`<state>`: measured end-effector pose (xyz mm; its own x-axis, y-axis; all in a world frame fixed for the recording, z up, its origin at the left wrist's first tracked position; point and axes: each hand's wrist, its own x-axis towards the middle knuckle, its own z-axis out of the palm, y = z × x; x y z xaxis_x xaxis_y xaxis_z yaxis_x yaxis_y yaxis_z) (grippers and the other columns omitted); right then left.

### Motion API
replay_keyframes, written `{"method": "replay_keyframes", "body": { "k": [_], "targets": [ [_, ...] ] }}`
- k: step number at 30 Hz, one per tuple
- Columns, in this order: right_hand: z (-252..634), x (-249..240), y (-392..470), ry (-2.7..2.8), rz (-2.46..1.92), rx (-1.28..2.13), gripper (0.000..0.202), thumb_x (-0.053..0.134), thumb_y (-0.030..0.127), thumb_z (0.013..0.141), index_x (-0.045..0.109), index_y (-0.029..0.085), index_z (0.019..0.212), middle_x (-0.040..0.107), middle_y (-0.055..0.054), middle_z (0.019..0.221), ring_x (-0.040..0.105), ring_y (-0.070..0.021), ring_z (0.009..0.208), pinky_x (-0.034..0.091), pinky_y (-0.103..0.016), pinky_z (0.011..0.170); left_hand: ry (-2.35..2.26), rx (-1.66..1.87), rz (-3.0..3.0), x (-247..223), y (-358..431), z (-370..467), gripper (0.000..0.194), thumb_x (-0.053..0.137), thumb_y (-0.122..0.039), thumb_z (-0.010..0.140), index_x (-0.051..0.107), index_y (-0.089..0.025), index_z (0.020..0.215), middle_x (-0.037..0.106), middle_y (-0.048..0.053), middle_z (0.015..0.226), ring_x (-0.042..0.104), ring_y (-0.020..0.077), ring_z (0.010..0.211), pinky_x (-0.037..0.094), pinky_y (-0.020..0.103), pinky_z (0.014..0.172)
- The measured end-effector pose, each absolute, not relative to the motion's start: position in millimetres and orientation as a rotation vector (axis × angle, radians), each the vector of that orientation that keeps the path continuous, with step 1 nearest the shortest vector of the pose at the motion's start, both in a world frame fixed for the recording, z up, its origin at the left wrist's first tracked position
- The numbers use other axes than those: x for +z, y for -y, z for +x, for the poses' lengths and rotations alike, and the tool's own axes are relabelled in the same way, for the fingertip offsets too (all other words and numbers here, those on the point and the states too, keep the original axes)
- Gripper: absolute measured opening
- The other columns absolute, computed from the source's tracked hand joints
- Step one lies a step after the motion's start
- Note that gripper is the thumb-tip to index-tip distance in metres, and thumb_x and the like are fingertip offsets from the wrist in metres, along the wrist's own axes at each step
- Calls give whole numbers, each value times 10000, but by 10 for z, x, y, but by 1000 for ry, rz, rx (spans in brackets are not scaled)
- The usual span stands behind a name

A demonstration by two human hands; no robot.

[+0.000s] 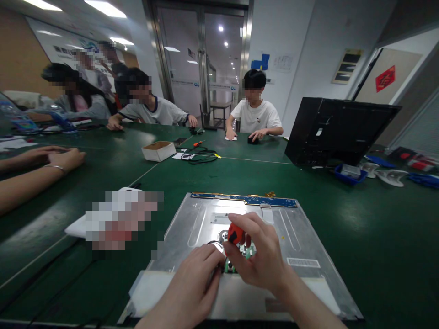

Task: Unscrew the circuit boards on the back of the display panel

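A right hand (262, 249) and a left hand (195, 276) are working over a flat metal panel (247, 299), which is lying on a green bench (380, 233) at the lower middle of the frame. The right hand is hiding part of a small green circuit board (252, 250) and the lower part of a tool (234, 232), so the tip is staying out of sight. The left hand is covering the board's near left corner, and both forearms are running off the bottom edge. Square blurring is masking most of a white object (76, 227) at the left. The tool is sitting near the panel's centre, its rounded end facing up; its long axis is looking foreshortened. The panel is stretching longest from left to right, a blue strip (222, 198) running along its far edge. The tool's handle is showing red with black patches; the panel is looking dull silver. The right thumb and fingers are closing around the handle. The left fingers are bending close together; whether they are gripping anything, I cannot tell.
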<state>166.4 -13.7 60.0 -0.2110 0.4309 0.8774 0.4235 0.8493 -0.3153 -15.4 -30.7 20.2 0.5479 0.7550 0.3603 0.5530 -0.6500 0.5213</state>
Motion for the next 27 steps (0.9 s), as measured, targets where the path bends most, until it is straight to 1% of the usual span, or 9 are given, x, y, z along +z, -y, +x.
{"method": "replay_keyframes", "body": {
  "k": [5, 7, 11, 14, 17, 23, 27],
  "targets": [
    [1683, 612, 157, 1852, -614, 61, 450, 509, 168, 915, 491, 147, 1364, 663, -83, 997, 604, -157, 742, 545, -273, 587, -1089, 807, 2427, 200, 307, -157, 211, 451, -102, 864, 625, -214, 906, 650, 72, 918, 625, 222, 846, 529, 302, 751],
    [1687, 609, 157, 1857, -603, 75, 482, 494, 145, 904, 474, 141, 1385, 665, -86, 1005, 607, -161, 755, 547, -276, 593, -1086, 808, 2420, 195, 305, -157, 222, 447, -104, 867, 635, -213, 913, 649, 73, 916, 624, 222, 845, 532, 304, 754],
    [1683, 595, 147, 1858, -612, 80, 503, 490, 134, 897, 458, 140, 1399, 662, -74, 963, 602, -164, 746, 521, -273, 558, -1070, 804, 2414, 192, 302, -153, 240, 434, -101, 865, 639, -210, 926, 650, 78, 926, 625, 225, 853, 534, 311, 758],
    [1674, 591, 137, 1846, -616, 55, 472, 500, 149, 903, 469, 148, 1374, 654, -62, 923, 593, -160, 716, 477, -264, 509, -1072, 806, 2415, 204, 302, -148, 238, 443, -96, 851, 639, -214, 913, 652, 75, 924, 627, 225, 854, 532, 308, 759],
    [1666, 600, 128, 1833, -616, 31, 429, 516, 163, 915, 482, 161, 1342, 647, -46, 880, 580, -153, 683, 450, -260, 492, -1084, 807, 2418, 210, 302, -147, 223, 453, -94, 847, 633, -216, 895, 653, 71, 913, 628, 222, 844, 528, 301, 745],
    [1661, 610, 132, 1840, -625, -23, 356, 519, 232, 963, 490, 193, 1316, 637, -13, 801, 556, -145, 620, 444, -263, 498, -1084, 787, 2449, 184, 303, -151, 203, 408, -104, 875, 587, -197, 899, 651, 81, 914, 627, 229, 837, 517, 324, 722],
    [1661, 602, 133, 1845, -639, -15, 361, 518, 245, 963, 487, 191, 1318, 634, -9, 793, 559, -144, 615, 451, -263, 500, -1088, 760, 2442, 193, 311, -154, 201, 401, -112, 885, 583, -195, 903, 653, 84, 921, 623, 230, 841, 518, 331, 726]
  ]
}}
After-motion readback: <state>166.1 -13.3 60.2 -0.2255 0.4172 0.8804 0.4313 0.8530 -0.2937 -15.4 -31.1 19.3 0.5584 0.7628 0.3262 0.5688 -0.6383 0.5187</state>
